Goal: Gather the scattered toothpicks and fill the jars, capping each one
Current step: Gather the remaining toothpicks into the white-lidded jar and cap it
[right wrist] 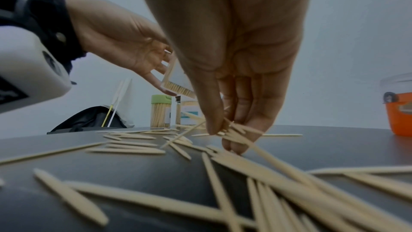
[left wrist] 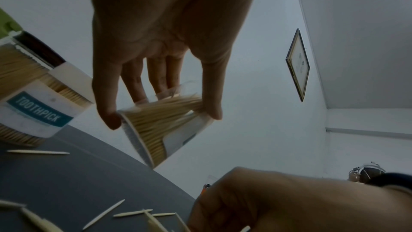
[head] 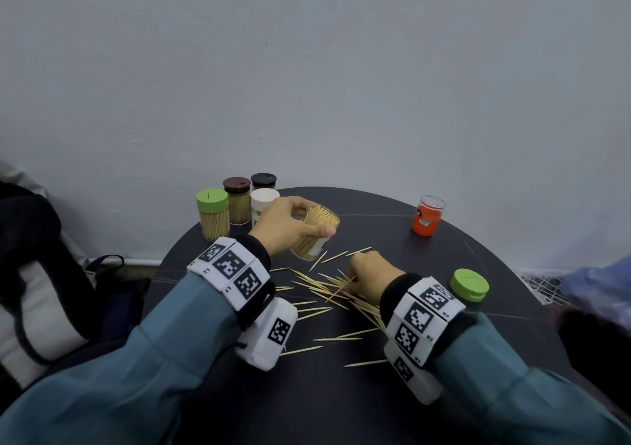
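My left hand (head: 290,226) (left wrist: 160,105) grips a clear uncapped jar (head: 316,236) (left wrist: 156,126) packed with toothpicks, held tilted above the dark round table (head: 375,212). Loose toothpicks (head: 327,291) (right wrist: 133,147) lie scattered across the table's middle. My right hand (head: 367,280) (right wrist: 225,130) is down in the pile, its fingertips pinching a few toothpicks. A loose green cap (head: 469,285) sits by my right wrist. Capped full jars stand at the back left: green-lidded (head: 212,214) (right wrist: 161,110), brown-lidded (head: 237,203), black-lidded (head: 263,180) and white-lidded (head: 264,202).
An orange jar (head: 428,215) (right wrist: 399,108) with a clear lid stands at the table's back right. A dark bag (head: 41,273) lies left of the table, which stands against a grey wall. A wire rack (head: 543,287) is on the floor at right.
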`<state>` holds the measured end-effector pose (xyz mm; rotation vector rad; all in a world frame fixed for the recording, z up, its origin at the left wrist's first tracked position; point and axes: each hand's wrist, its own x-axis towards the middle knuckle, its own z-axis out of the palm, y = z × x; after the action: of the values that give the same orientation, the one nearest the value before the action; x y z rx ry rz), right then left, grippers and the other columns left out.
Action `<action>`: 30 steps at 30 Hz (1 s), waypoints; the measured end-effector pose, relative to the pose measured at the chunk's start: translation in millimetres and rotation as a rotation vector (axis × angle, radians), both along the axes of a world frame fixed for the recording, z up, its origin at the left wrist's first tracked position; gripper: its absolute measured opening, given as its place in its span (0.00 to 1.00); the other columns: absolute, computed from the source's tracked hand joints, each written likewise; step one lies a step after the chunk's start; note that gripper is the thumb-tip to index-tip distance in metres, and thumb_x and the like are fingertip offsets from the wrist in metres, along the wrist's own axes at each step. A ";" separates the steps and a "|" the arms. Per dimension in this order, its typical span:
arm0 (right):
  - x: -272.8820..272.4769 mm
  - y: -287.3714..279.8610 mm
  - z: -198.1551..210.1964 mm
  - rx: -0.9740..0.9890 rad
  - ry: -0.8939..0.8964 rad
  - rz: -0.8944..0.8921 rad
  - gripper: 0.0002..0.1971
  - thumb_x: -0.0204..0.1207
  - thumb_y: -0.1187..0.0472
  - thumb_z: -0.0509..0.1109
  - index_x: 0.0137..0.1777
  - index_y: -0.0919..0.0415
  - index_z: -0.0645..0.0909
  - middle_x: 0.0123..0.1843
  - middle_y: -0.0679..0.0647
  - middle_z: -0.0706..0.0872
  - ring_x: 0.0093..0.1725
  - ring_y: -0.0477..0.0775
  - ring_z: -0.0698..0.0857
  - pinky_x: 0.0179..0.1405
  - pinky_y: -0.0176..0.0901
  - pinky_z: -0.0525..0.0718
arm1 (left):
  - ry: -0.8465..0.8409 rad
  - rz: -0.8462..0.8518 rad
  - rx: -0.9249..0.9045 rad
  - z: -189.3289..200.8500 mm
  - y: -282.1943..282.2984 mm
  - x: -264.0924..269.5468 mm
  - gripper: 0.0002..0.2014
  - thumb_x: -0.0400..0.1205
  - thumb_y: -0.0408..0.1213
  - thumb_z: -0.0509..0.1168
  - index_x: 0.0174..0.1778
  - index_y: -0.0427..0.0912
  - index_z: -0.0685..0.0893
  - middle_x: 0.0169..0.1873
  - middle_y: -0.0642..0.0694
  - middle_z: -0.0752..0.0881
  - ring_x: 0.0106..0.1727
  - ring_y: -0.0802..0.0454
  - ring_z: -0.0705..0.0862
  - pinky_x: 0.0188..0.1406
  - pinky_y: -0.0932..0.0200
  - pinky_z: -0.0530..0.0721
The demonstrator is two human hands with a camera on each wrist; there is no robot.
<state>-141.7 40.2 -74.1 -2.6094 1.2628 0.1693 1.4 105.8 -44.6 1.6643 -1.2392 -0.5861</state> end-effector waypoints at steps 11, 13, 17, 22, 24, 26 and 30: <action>-5.1 -7.0 2.9 0.017 -0.148 -0.060 0.09 0.71 0.66 0.74 0.51 0.63 0.85 0.56 0.61 0.85 0.56 0.60 0.85 0.56 0.46 0.84 | 0.000 0.005 -0.007 -1.7 -1.0 0.9 0.25 0.70 0.39 0.77 0.62 0.39 0.81 0.52 0.49 0.81 0.58 0.57 0.77 0.56 0.61 0.73; -6.3 -8.9 0.1 -0.007 -0.176 -0.074 0.07 0.73 0.66 0.72 0.51 0.63 0.84 0.56 0.61 0.84 0.56 0.60 0.84 0.56 0.48 0.84 | 0.004 0.003 -0.009 -1.8 -1.3 1.2 0.25 0.70 0.39 0.77 0.61 0.39 0.81 0.51 0.50 0.82 0.57 0.57 0.77 0.54 0.61 0.73; -9.1 -11.8 -2.9 -0.044 -0.265 -0.127 0.03 0.74 0.64 0.71 0.46 0.60 0.84 0.52 0.59 0.86 0.51 0.58 0.85 0.53 0.51 0.86 | 0.025 0.002 -0.019 -1.3 -1.5 1.2 0.24 0.69 0.39 0.78 0.61 0.40 0.81 0.50 0.50 0.83 0.56 0.57 0.79 0.52 0.62 0.74; -18.0 -14.6 6.1 0.014 -0.402 -0.177 0.10 0.73 0.65 0.72 0.33 0.53 0.79 0.45 0.58 0.88 0.45 0.57 0.88 0.51 0.53 0.87 | 0.054 -0.007 -0.020 -0.9 -1.2 -0.7 0.23 0.70 0.38 0.78 0.59 0.41 0.81 0.49 0.51 0.82 0.57 0.56 0.79 0.53 0.61 0.75; -24.3 -15.1 13.8 0.047 -0.560 -0.194 0.07 0.75 0.65 0.70 0.37 0.55 0.79 0.41 0.55 0.90 0.43 0.52 0.89 0.52 0.51 0.87 | 0.061 -0.013 -0.023 -1.6 -2.1 -1.1 0.23 0.69 0.38 0.78 0.59 0.40 0.81 0.52 0.48 0.84 0.59 0.54 0.79 0.56 0.60 0.76; -28.6 -15.8 23.4 0.071 -0.753 -0.195 0.02 0.78 0.63 0.68 0.44 0.57 0.80 0.40 0.52 0.91 0.43 0.48 0.89 0.53 0.49 0.86 | 0.071 -0.019 -0.023 -2.3 -2.8 -2.1 0.24 0.69 0.39 0.78 0.60 0.40 0.81 0.53 0.47 0.84 0.61 0.53 0.80 0.62 0.57 0.77; -24.3 -15.0 48.6 0.082 -1.091 -0.165 0.04 0.80 0.60 0.65 0.49 0.61 0.77 0.43 0.50 0.89 0.45 0.48 0.88 0.50 0.35 0.80 | 0.101 -0.034 -0.015 -3.1 -2.3 -3.8 0.24 0.69 0.39 0.78 0.60 0.41 0.81 0.49 0.50 0.83 0.58 0.53 0.79 0.62 0.51 0.79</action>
<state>-166.0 25.2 -25.5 -1.9311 0.9613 -1.0434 -2.4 103.5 -47.7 1.5845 -1.1975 -0.6720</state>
